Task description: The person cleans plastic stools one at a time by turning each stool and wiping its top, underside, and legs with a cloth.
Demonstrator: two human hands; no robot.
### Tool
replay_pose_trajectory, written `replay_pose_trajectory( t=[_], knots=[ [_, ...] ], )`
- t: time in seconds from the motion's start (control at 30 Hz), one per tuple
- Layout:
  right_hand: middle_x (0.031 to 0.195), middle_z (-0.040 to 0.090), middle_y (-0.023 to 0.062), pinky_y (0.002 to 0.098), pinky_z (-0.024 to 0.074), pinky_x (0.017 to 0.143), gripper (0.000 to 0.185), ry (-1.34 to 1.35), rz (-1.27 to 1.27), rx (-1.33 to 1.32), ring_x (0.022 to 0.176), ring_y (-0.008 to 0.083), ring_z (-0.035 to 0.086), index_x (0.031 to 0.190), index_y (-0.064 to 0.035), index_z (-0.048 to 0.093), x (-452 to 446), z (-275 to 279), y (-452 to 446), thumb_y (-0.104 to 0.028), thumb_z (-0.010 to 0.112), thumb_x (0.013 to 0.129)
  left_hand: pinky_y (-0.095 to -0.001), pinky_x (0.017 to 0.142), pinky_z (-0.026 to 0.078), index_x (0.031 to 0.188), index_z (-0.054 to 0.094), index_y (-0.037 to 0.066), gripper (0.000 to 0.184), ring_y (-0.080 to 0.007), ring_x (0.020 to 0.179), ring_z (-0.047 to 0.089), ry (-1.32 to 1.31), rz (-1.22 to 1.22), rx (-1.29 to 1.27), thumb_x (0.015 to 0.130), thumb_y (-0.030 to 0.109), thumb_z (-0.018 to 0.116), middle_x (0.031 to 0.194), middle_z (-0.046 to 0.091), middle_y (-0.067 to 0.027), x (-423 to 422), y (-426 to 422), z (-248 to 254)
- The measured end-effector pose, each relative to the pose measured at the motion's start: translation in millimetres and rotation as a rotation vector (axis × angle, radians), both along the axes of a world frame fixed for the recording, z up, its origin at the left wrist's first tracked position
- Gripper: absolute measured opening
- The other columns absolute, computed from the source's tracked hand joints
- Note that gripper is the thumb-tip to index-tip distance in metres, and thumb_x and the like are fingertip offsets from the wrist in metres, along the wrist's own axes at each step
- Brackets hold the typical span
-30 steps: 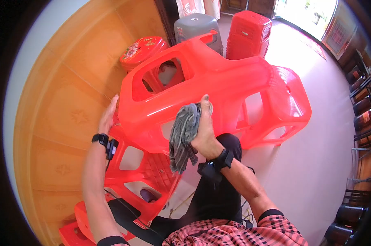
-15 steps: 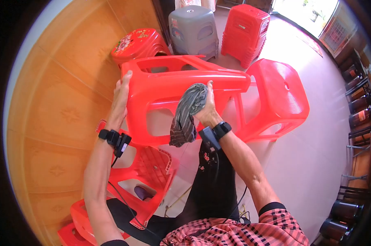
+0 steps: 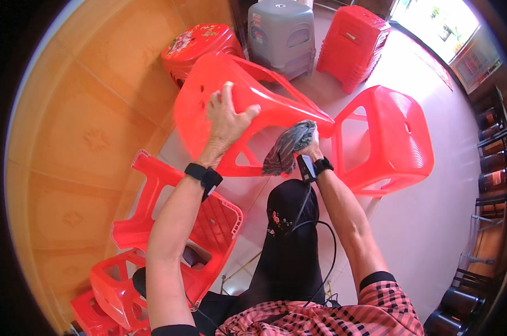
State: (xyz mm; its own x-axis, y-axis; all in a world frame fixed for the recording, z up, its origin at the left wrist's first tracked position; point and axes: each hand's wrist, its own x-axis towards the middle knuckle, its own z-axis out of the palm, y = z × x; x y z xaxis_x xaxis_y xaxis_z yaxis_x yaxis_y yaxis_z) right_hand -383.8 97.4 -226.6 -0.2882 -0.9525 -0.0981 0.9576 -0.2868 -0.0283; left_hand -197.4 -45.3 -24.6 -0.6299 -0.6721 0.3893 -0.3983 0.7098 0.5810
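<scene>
A red plastic stool [image 3: 193, 112] is tipped on its side in front of me, its seat turned toward the left and its legs pointing right. Against the seat lies my left hand [image 3: 226, 120], open with fingers spread. My right hand [image 3: 312, 147] is closed around a dark grey striped cloth [image 3: 287, 150], close to the leg ends of the stool. Part of the cloth hangs down to the left. Just right of that hand stands another red stool [image 3: 402, 131], upright, with rings on its seat.
Behind are a flowered red stool [image 3: 200, 47], stacked grey stools [image 3: 281, 42] and stacked red stools [image 3: 354, 47]. An overturned red stool [image 3: 214, 229] and a smaller red stool [image 3: 116, 288] lie at lower left, beside the tiled wall [image 3: 91, 134]. Dark chairs [image 3: 494, 162] line the right.
The tipped stool has turned so its seat shows more toward me. My left hand has shifted from its edge onto the seat. My right hand has moved right with the cloth.
</scene>
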Motion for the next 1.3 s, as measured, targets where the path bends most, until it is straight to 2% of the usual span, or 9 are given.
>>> replay_pose_trajectory(
  t=[0.1,0.23,0.53,0.83,0.93,1.1,1.13,1.17,1.3],
  knots=[
    [0.104,0.063,0.0201,0.0550,0.0471,0.086,0.085,0.292,-0.178,0.544,0.095,0.0379,0.060,0.108,-0.0024,0.058,4.5,-13.2,0.6,-0.075,0.022,0.084,-0.0553,0.098,0.031,0.134,0.035,0.002,0.087,-0.0454,0.115,0.036,0.014,-0.108,-0.182,0.069,0.046,0.072,0.126,0.037,-0.0293,-20.5,4.7,-17.0],
    [0.104,0.063,0.0184,0.0521,0.0504,0.082,0.088,0.059,0.143,0.072,0.094,0.0361,0.061,0.107,0.0000,0.057,4.9,16.7,20.8,-0.077,0.020,0.084,-0.0546,0.096,0.033,0.133,0.037,0.001,0.085,-0.0439,0.115,0.037,0.008,-0.133,-0.219,0.071,0.048,0.070,0.126,0.038,-0.0279,-54.2,23.9,-22.0],
    [0.090,0.063,0.0160,0.0432,0.0555,0.072,0.064,0.223,0.146,0.502,0.084,0.0300,0.064,0.104,-0.0019,0.056,41.6,100.1,41.3,-0.063,0.046,0.087,-0.0486,0.096,0.037,0.134,0.039,0.001,0.074,-0.0405,0.111,0.044,-0.205,-0.286,-0.140,0.078,0.042,0.066,0.126,0.043,-0.0262,-54.3,30.3,-6.4],
    [0.076,0.062,0.0131,0.0384,0.0562,0.056,0.049,0.647,0.390,0.450,0.062,0.0236,0.064,0.089,-0.0041,0.056,84.7,163.3,27.6,-0.053,0.050,0.090,-0.0393,0.083,0.046,0.118,0.048,-0.001,0.048,-0.0331,0.095,0.057,-0.081,-0.264,0.178,0.080,0.025,0.063,0.100,0.057,-0.0213,149.8,19.8,37.4],
    [0.084,0.065,0.0146,0.0368,0.0556,0.069,0.058,0.445,0.448,0.228,0.073,0.0238,0.066,0.108,-0.0003,0.057,100.7,182.1,10.4,-0.055,0.047,0.091,-0.0349,0.078,0.049,0.121,0.047,0.003,0.046,-0.0210,0.088,0.059,-0.307,-0.063,0.354,0.082,0.020,0.063,0.097,0.058,-0.0134,228.6,34.3,31.2],
    [0.083,0.066,0.0147,0.0419,0.0544,0.074,0.055,0.373,0.384,0.083,0.076,0.0280,0.065,0.107,-0.0028,0.058,126.6,178.7,-37.4,-0.054,0.045,0.091,-0.0405,0.087,0.045,0.118,0.046,-0.001,0.048,-0.0290,0.101,0.057,-0.319,-0.117,0.538,0.078,0.018,0.064,0.104,0.056,-0.0173,299.7,141.6,-4.6],
    [0.078,0.064,0.0125,0.0417,0.0541,0.071,0.052,0.434,0.258,0.205,0.072,0.0270,0.064,0.100,-0.0041,0.059,138.1,177.7,-44.4,-0.053,0.045,0.091,-0.0420,0.091,0.043,0.116,0.045,-0.003,0.049,-0.0315,0.105,0.054,-0.272,-0.138,0.442,0.078,0.019,0.065,0.108,0.054,-0.0187,310.2,170.3,-15.7],
    [0.074,0.063,0.0104,0.0415,0.0539,0.067,0.049,0.493,0.131,0.322,0.067,0.0261,0.063,0.093,-0.0053,0.060,149.8,176.0,-50.1,-0.053,0.046,0.091,-0.0430,0.095,0.040,0.118,0.044,-0.004,0.053,-0.0350,0.109,0.051,-0.330,-0.169,0.669,0.078,0.022,0.067,0.111,0.053,-0.0222,306.7,187.9,-0.2],
    [0.075,0.063,0.0090,0.0404,0.0526,0.072,0.049,0.449,0.122,0.464,0.072,0.0263,0.062,0.092,-0.0058,0.059,160.3,131.2,-54.5,-0.051,0.042,0.092,-0.0469,0.096,0.038,0.127,0.035,-0.006,0.069,-0.0405,0.113,0.044,-0.310,-0.094,0.671,0.075,0.024,0.068,0.120,0.043,-0.0273,309.1,246.0,-23.8]
  ],
)
